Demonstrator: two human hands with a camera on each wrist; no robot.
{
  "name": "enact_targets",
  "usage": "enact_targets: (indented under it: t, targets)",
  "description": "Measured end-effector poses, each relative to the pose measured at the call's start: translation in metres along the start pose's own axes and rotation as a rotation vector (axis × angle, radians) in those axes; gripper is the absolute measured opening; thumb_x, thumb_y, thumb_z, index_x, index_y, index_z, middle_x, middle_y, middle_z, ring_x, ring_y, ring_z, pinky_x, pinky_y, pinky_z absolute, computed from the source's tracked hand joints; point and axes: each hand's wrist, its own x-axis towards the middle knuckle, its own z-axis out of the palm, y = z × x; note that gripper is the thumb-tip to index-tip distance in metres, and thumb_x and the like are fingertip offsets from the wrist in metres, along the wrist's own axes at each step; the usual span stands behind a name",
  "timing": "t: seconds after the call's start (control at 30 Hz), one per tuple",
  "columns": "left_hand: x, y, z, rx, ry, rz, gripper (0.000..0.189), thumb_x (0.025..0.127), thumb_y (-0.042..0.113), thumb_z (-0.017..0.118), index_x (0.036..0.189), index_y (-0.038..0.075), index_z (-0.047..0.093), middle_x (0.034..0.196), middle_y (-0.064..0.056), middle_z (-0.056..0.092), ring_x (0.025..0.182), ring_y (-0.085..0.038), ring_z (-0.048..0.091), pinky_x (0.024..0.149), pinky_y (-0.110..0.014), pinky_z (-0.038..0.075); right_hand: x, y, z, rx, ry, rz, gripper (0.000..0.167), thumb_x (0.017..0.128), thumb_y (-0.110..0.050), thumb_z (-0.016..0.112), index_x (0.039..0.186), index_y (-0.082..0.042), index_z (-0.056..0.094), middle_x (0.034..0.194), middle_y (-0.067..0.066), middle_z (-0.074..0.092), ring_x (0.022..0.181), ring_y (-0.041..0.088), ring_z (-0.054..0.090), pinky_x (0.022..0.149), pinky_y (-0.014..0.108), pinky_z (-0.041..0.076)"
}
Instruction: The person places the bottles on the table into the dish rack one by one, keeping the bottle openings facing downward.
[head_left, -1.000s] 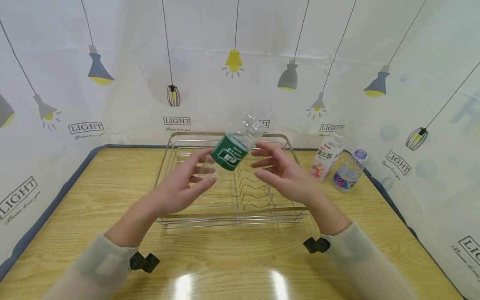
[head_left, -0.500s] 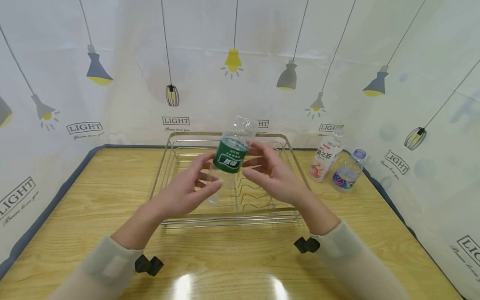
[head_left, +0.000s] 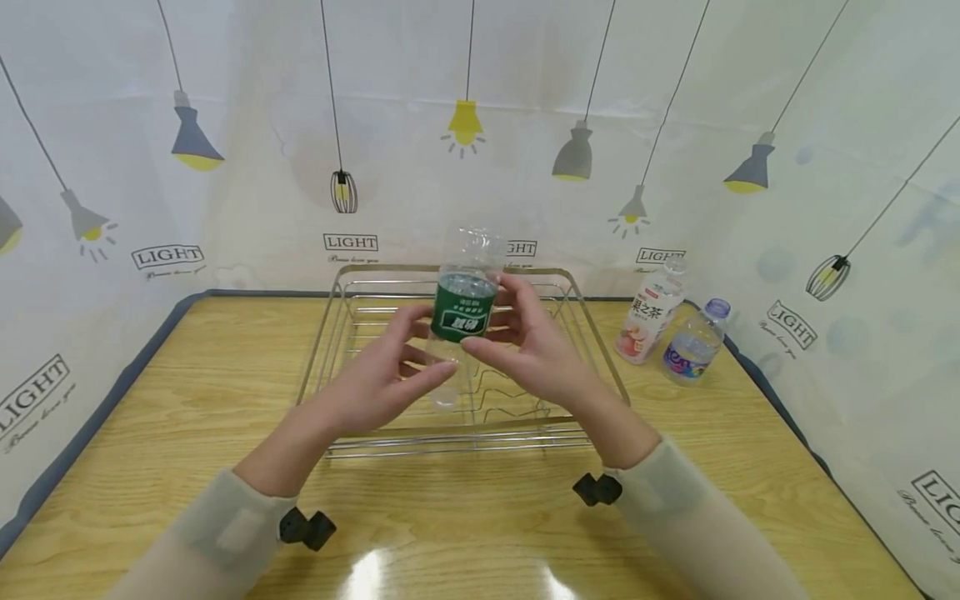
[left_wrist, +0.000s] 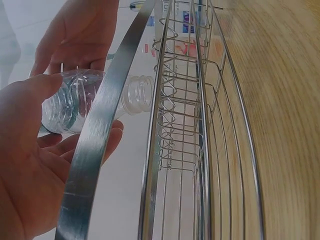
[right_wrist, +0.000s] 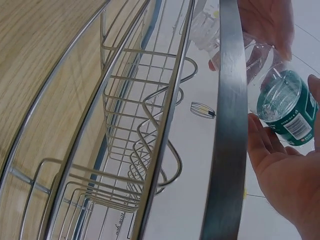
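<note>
A clear plastic bottle (head_left: 463, 308) with a green label is held upside down above the wire dish rack (head_left: 472, 431). Its neck (left_wrist: 137, 95) points down, and its label reads inverted. My left hand (head_left: 375, 383) grips the lower, clear part near the shoulder, thumb in front and fingers behind. Around the green label, my right hand (head_left: 540, 358) holds from the right, its thumb at the label's lower edge. In the right wrist view, the label's barcode (right_wrist: 298, 127) faces the camera. A metal rail of the rack hides part of the bottle in both wrist views.
To the right of the rack stand a peach-tea bottle (head_left: 651, 312) with a white-and-pink label and a squat bottle (head_left: 696, 346) with a purple cap. All sit on a wood-grain table (head_left: 450, 500), with a lamp-print curtain (head_left: 420, 167) behind and at the sides.
The bottle has turned from tilted to nearly vertical, neck down. My right hand has moved left from beside it onto the label; the left hand has shifted slightly right.
</note>
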Motion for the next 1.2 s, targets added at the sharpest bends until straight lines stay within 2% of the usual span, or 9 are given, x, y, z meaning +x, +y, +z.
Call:
enact_targets:
  t: [0.23, 0.43, 0.8, 1.03, 1.2]
  targets:
    - [0.002, 0.000, 0.001, -0.008, 0.006, -0.022, 0.075, 0.110, 0.042, 0.069, 0.168, 0.025, 0.026, 0.148, -0.010, 0.057, 0.121, -0.025, 0.074, 0.101, -0.044, 0.063, 0.002, -0.002, 0.004, 0.009, 0.006, 0.014, 0.088, 0.099, -0.006, 0.081, 0.168, -0.013, 0.027, 0.146, 0.016, 0.054, 0.123, 0.034, 0.069, 0.106, 0.043, 0.060]
    - [0.003, 0.000, 0.002, -0.016, 0.003, -0.010, 0.074, 0.109, 0.039, 0.071, 0.166, 0.024, 0.026, 0.150, -0.011, 0.055, 0.121, -0.027, 0.074, 0.099, -0.043, 0.064, 0.004, -0.002, 0.006, 0.010, 0.000, 0.037, 0.092, 0.099, -0.009, 0.082, 0.169, -0.020, 0.024, 0.146, 0.015, 0.054, 0.120, 0.032, 0.070, 0.103, 0.040, 0.061]
    - [0.001, 0.001, 0.000, -0.033, -0.005, -0.005, 0.074, 0.108, 0.035, 0.073, 0.166, 0.021, 0.029, 0.150, -0.012, 0.055, 0.117, -0.026, 0.072, 0.097, -0.042, 0.064, 0.003, -0.003, 0.008, 0.000, -0.006, 0.022, 0.088, 0.100, -0.009, 0.081, 0.167, -0.021, 0.026, 0.146, 0.013, 0.054, 0.120, 0.031, 0.070, 0.104, 0.043, 0.061]
    - [-0.003, -0.001, -0.005, -0.011, 0.001, -0.005, 0.072, 0.108, 0.034, 0.074, 0.165, 0.021, 0.033, 0.149, -0.011, 0.055, 0.118, -0.027, 0.072, 0.099, -0.046, 0.063, 0.003, -0.003, 0.007, 0.008, -0.007, 0.004, 0.091, 0.099, -0.006, 0.081, 0.169, -0.018, 0.025, 0.148, 0.016, 0.054, 0.120, 0.032, 0.070, 0.102, 0.039, 0.061]
    - [-0.011, -0.004, -0.015, 0.020, 0.014, -0.020, 0.067, 0.109, 0.034, 0.071, 0.164, 0.020, 0.035, 0.150, -0.010, 0.059, 0.120, -0.028, 0.072, 0.102, -0.052, 0.060, 0.003, -0.005, 0.005, 0.023, 0.002, 0.003, 0.091, 0.099, -0.003, 0.081, 0.169, -0.017, 0.025, 0.148, 0.018, 0.053, 0.121, 0.033, 0.070, 0.099, 0.036, 0.061]
